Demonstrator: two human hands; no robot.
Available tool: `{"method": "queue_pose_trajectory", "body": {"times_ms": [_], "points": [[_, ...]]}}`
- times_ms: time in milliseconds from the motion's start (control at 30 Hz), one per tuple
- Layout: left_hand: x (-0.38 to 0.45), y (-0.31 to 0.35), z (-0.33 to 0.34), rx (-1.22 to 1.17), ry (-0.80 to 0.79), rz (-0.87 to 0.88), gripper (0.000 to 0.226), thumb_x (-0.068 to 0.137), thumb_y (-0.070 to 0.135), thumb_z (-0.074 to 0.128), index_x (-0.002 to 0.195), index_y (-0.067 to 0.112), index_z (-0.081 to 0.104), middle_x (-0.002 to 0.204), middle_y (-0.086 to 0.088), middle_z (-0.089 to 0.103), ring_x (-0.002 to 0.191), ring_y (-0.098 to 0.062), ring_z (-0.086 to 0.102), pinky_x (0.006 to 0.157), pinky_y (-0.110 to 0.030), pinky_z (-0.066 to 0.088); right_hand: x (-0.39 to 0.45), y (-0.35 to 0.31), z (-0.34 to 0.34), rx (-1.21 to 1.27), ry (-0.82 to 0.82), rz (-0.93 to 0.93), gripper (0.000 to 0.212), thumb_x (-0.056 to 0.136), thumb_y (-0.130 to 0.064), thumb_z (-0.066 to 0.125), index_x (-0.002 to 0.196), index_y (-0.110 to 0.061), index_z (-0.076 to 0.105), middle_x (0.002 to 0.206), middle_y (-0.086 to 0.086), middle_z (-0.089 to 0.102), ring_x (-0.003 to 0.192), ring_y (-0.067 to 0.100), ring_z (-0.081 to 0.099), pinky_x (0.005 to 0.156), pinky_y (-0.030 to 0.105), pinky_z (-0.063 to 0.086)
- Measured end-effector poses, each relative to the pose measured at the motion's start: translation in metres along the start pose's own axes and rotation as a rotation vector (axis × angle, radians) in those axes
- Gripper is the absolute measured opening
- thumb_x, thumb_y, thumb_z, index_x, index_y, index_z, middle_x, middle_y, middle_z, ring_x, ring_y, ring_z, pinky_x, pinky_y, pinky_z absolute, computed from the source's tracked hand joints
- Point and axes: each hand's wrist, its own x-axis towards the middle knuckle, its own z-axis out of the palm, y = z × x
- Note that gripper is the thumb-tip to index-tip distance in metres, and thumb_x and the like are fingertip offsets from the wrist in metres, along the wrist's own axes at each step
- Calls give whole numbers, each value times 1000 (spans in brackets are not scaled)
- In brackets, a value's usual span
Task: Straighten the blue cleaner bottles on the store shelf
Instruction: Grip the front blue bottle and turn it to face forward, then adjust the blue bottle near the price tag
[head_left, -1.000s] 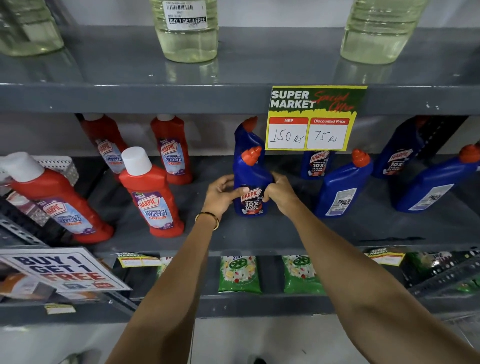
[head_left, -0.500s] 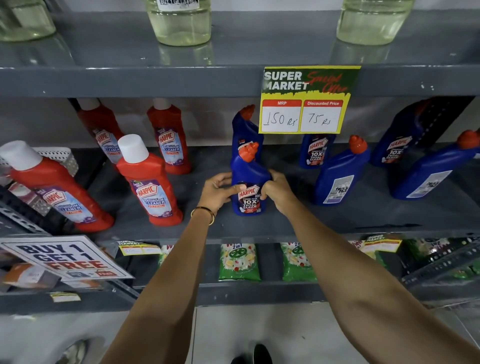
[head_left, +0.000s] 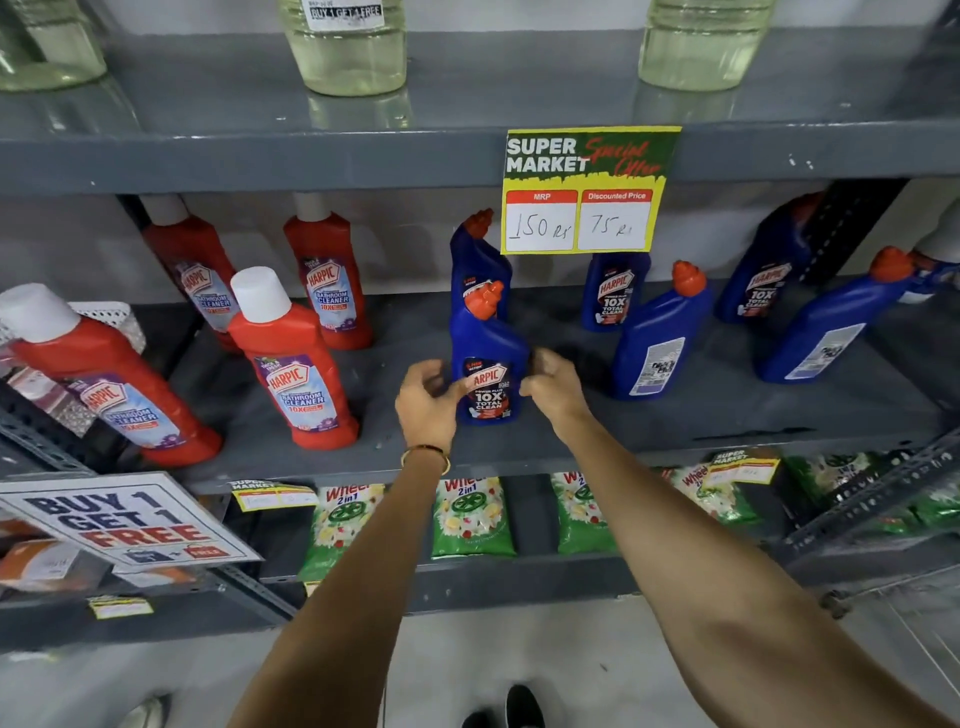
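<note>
A blue cleaner bottle (head_left: 488, 364) with an orange cap stands upright near the front of the grey middle shelf (head_left: 675, 431), label facing me. My left hand (head_left: 427, 401) hovers at its left side and my right hand (head_left: 551, 385) at its right side. Both have loose, blurred fingers just off the bottle. A second blue bottle (head_left: 479, 260) stands right behind it. Further right, a blue bottle (head_left: 614, 296) stands under the price sign. Two other blue bottles (head_left: 661, 338) (head_left: 831, 332) lean with their back labels showing. Another blue bottle (head_left: 763, 270) stands at the back right.
Several red bathroom cleaner bottles (head_left: 293, 364) fill the shelf's left half. A yellow price sign (head_left: 587, 192) hangs from the upper shelf, which holds clear jugs (head_left: 345, 47). Green detergent packets (head_left: 470, 519) lie on the lower shelf, and a "Buy 1 Get 1 Free" sign (head_left: 119, 519) sticks out at the left.
Both hands gripped the front blue bottle earlier. Now their fingers have loosened and drawn slightly off its sides, while the bottle stays upright in the same spot.
</note>
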Motion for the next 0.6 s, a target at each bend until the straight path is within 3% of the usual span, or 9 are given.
{"method": "queue_pose_trajectory", "body": {"times_ms": [67,133,267,333,433,500,567,600], "points": [[-14,-5,7,-27,137,24,24,72,11,74,90,8,58,82,-5,61,70,-14,56,77,-37,54,-6,2,-6,-2,108,-42,52,80,8,51,131,-2,52,136,15,56,126,26,53,104,38,45],[-32,-8,20,-65,134,48,20,73,14,73,79,13,54,70,-2,57,62,-11,52,71,-36,52,-13,6,-16,15,228,-81,49,84,3,52,133,-2,51,136,14,56,128,25,52,108,35,41],[-61,-4,53,-70,53,74,17,76,17,71,81,8,58,73,-5,59,61,-8,51,59,-6,42,-24,14,-44,70,380,-103,41,86,-4,54,128,-4,55,132,13,59,124,24,54,106,30,41],[-70,1,73,-73,5,82,19,80,18,67,90,3,60,78,-6,61,66,-12,54,60,-3,42,-28,18,-64,62,460,-92,38,88,-6,53,126,-5,56,130,12,60,122,23,54,100,27,41],[-79,15,110,-77,-88,45,26,87,24,57,101,2,60,94,-12,65,84,-16,57,76,-18,47,-27,30,-100,71,572,-93,30,87,-7,52,116,-2,60,118,18,64,110,29,60,88,30,46],[-78,24,135,-130,-161,-50,36,91,30,50,114,4,58,113,-11,63,100,-16,55,90,-26,43,-20,38,-118,118,609,-106,25,86,-7,53,110,-5,60,115,18,63,108,30,61,84,28,46],[-66,29,156,-173,-243,-163,50,92,42,42,127,7,51,133,-9,52,120,-19,48,104,-32,36,-11,44,-133,181,556,-87,29,86,-7,53,115,-10,57,127,20,58,119,33,55,96,36,46],[-61,34,173,-190,-281,-214,58,92,48,37,133,9,45,141,-7,46,128,-20,43,109,-35,31,-3,44,-146,183,492,-46,41,88,-8,53,129,-8,50,138,18,50,129,32,48,105,38,41]]}}
